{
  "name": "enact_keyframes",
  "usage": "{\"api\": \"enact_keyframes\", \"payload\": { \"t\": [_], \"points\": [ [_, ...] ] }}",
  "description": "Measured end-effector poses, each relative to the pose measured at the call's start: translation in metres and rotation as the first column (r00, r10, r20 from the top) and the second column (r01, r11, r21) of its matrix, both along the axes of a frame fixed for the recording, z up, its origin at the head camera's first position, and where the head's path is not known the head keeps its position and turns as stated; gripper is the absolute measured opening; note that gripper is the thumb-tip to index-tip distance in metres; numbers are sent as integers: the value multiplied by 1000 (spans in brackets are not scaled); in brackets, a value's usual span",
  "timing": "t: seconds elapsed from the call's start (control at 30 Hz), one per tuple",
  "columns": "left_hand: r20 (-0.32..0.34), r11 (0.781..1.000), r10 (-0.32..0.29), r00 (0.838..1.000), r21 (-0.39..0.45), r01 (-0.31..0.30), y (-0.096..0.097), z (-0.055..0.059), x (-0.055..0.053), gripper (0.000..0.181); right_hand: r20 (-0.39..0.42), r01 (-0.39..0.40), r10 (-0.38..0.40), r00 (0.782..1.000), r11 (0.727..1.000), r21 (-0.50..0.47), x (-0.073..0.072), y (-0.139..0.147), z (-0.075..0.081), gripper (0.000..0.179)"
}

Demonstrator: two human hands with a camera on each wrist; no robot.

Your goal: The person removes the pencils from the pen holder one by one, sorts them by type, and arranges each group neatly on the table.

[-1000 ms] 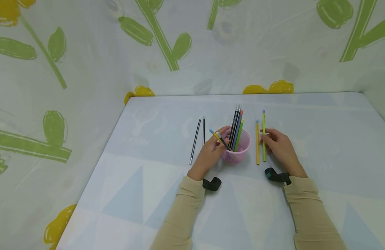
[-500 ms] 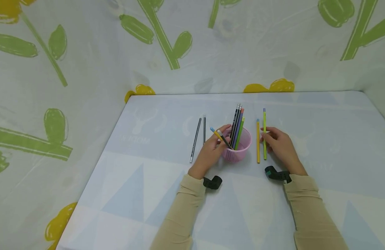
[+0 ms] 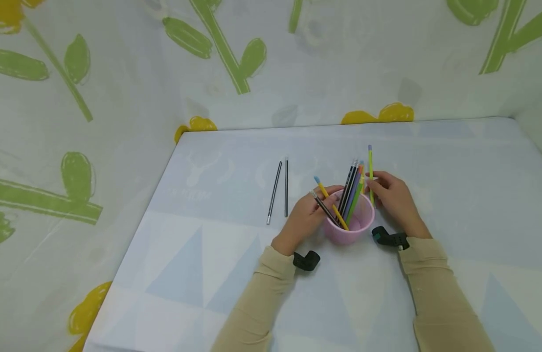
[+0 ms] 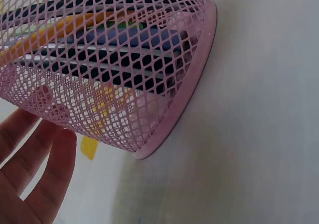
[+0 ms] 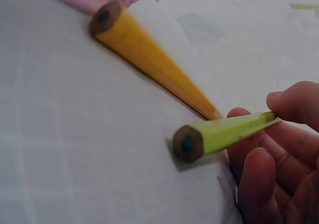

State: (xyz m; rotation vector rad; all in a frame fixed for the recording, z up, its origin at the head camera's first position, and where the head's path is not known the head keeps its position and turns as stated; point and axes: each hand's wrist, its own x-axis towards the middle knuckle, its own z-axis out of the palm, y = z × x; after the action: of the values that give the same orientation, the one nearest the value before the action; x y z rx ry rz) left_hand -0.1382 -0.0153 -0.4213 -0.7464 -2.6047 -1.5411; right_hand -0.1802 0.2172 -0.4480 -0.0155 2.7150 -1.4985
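My left hand (image 3: 307, 213) grips the side of a pink mesh pencil cup (image 3: 348, 236). Black, purple, green and orange-tipped pencils stand in the cup, along with a yellow pencil (image 3: 326, 193) and a black pencil (image 3: 324, 205) leaning toward the left hand. To the right of the cup, my right hand (image 3: 393, 199) pinches a lime green pencil (image 5: 222, 133), whose flat unsharpened end faces the right wrist camera. Another yellow pencil (image 5: 154, 59) lies on the table between that pencil and the cup; in the head view the cup hides most of it.
Two black pencils (image 3: 274, 193) lie side by side on the table left of the cup. The table (image 3: 174, 264) has a pale cloth with blue triangles. A flower-printed curtain (image 3: 134, 78) hangs behind and at the left.
My left hand has moved the pencil cup to the right and nearer to me, close to the right hand. The cup now covers much of the loose yellow pencil. The right hand has barely moved.
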Motion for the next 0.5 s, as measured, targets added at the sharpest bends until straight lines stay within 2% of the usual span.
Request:
{"api": "enact_keyframes", "payload": {
  "t": [0.23,0.4,0.5],
  "points": [
    [30,1000,30,999,-3,-30,-5,-7,4,33,33,-47,48,998,999,-15,-8,-10,-7,46],
    [86,998,-23,996,56,19,-6,-11,6,35,28,-39,39,999,999,-31,-6,-12,-10,44],
    [123,993,-75,990,104,62,-6,-4,9,35,17,-33,33,999,999,-40,-5,-12,-9,45]
  ]
}}
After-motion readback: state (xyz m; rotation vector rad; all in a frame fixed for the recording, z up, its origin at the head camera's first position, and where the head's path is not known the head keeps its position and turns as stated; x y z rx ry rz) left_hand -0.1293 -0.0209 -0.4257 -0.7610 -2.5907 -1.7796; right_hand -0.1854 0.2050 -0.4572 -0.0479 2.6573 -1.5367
